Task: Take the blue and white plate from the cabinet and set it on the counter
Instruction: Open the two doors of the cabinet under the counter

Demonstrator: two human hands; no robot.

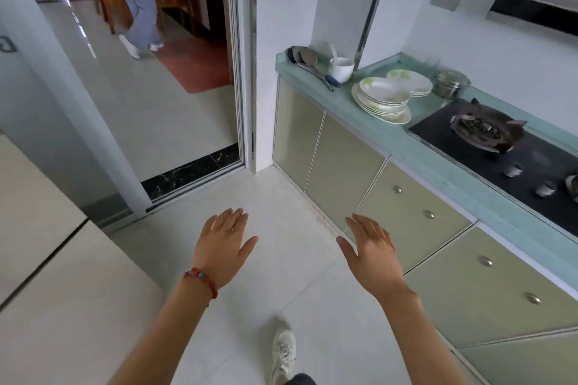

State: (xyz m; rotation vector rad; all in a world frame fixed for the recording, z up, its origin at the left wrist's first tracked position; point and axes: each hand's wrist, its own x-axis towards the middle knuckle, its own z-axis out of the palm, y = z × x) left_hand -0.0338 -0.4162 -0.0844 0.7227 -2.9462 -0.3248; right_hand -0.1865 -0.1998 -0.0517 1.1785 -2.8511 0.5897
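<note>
While both hands hang empty over the floor, fingers spread: left hand [223, 242] at 7 o'clock, right hand [372, 251] at 5. Cabinet [344, 166] doors shut at 3; blue and white plate not visible, presumably inside. Judged stiff, glazed, slippery, breakable; grip opposite rim edges.

**One head camera, tilted down over the kitchen floor**

We have a single wide-angle view, worn at head height and pitched forward and down. It faces the tiled floor [219, 197], with the doorway at 11 o'clock and the worktop [391, 137] running from 1 o'clock down to 4 o'clock. Nearest the lens are the left hand [223, 242] and right hand [372, 251], stretched out at 6 o'clock; a shoe [283, 350] sits at the bottom edge. Straight lines bow toward the edges. There is no second view to overlap with.
</note>
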